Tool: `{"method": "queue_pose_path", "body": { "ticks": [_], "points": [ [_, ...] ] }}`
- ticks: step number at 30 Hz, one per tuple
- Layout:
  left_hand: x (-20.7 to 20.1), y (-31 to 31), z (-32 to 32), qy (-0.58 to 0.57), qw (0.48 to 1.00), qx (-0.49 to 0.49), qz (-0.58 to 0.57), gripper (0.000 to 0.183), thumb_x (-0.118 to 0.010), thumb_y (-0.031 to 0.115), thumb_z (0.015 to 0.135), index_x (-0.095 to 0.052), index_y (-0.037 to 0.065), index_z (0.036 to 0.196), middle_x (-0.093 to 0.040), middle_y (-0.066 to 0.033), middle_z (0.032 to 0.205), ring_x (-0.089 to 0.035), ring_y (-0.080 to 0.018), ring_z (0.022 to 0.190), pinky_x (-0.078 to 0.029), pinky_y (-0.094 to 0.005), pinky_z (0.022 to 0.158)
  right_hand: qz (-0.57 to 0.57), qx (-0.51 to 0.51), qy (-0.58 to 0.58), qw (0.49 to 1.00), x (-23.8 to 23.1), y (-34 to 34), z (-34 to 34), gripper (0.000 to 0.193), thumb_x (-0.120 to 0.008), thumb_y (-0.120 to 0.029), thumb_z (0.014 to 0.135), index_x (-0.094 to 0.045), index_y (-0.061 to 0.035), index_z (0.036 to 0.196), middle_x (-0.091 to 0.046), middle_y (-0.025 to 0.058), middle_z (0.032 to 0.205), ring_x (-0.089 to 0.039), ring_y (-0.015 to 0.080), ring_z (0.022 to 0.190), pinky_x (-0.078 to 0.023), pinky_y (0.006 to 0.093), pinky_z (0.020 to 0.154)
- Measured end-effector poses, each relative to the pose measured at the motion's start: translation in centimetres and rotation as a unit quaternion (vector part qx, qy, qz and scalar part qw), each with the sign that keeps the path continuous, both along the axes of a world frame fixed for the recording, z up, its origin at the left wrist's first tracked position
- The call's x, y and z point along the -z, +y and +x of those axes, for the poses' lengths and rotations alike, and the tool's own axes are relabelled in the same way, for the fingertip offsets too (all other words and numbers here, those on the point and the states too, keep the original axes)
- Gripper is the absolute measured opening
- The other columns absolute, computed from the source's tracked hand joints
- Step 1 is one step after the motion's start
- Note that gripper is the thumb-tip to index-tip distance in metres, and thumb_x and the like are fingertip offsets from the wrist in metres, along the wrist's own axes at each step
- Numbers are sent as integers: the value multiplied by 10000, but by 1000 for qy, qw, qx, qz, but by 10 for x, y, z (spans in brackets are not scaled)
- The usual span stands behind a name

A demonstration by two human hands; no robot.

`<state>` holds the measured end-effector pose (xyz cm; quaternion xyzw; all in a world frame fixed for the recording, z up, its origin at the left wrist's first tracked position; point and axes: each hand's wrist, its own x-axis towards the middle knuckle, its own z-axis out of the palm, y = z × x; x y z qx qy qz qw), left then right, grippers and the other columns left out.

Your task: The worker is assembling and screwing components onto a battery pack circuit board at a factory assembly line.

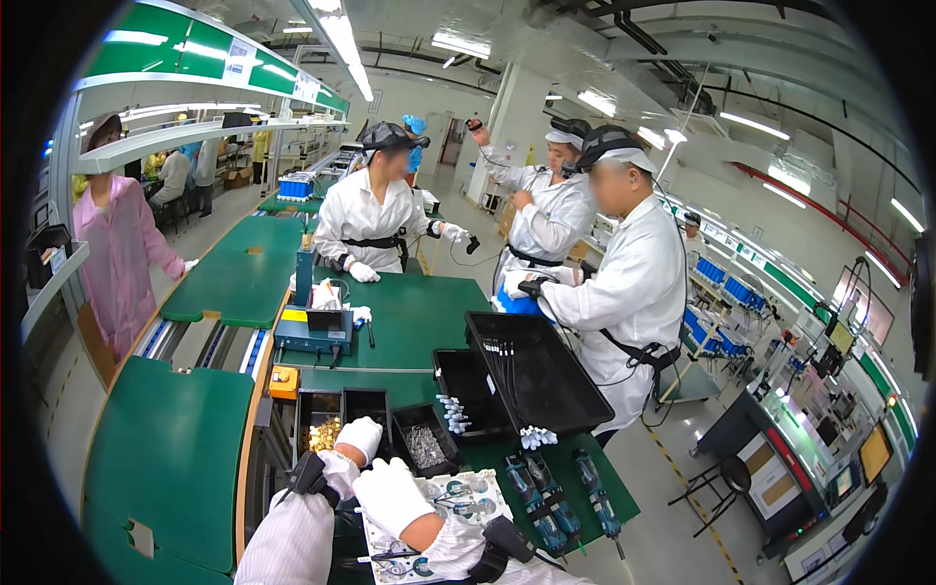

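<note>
My left hand, in a white glove, is over the near edge of the small black parts bins, its fingers curled together; whatever is in them is hidden. My right hand, also gloved in white, is bent over the left part of a white panel fitted with round grey-blue parts and wires. Its fingers are drawn in, and what they grip cannot be made out. Beside my left hand, one bin holds gold-coloured small parts. Another bin, to the right, holds silver screw-like pieces.
Teal electric screwdrivers lie at right on the green bench. Beyond the bins stands a large black tray with black cables. A blue control box and a yellow block are at left. Several people in white coats stand across the bench.
</note>
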<state>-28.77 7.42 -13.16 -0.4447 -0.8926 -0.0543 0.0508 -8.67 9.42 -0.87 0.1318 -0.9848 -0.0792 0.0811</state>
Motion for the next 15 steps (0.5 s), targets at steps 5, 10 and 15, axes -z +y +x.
{"method": "queue_pose_path", "body": {
  "ticks": [5, 10, 15],
  "points": [
    [-10, -4, 1, -72, 995, -35, 62, 208, -645, 124, 852, -697, 15, 1021, -630, -265, 1062, -658, -423, 1016, -556, -474, 881, -48, -4, -10, 999, 7, 2, -4, 198, -643, -295, 916, -673, -99, 912, -638, 55, 807, -633, 249, 797, -441, 421, 707],
    [-23, -12, -4, -163, 960, -46, 222, 160, -744, 156, 829, -728, 33, 929, -668, -221, 955, -670, -385, 950, -541, -445, 845, -118, -67, 51, 989, 20, 6, -1, 243, -662, -309, 899, -582, -111, 1015, -593, 63, 833, -633, 270, 792, -454, 435, 716],
    [-54, -31, 8, -172, 921, -2, 349, 171, -784, 164, 827, -764, 44, 948, -698, -159, 860, -692, -297, 792, -549, -381, 748, -64, -68, 50, 994, 16, 11, 1, 171, -640, -208, 862, -600, -127, 1007, -604, 67, 918, -617, 248, 891, -438, 407, 777]
  ]
}}
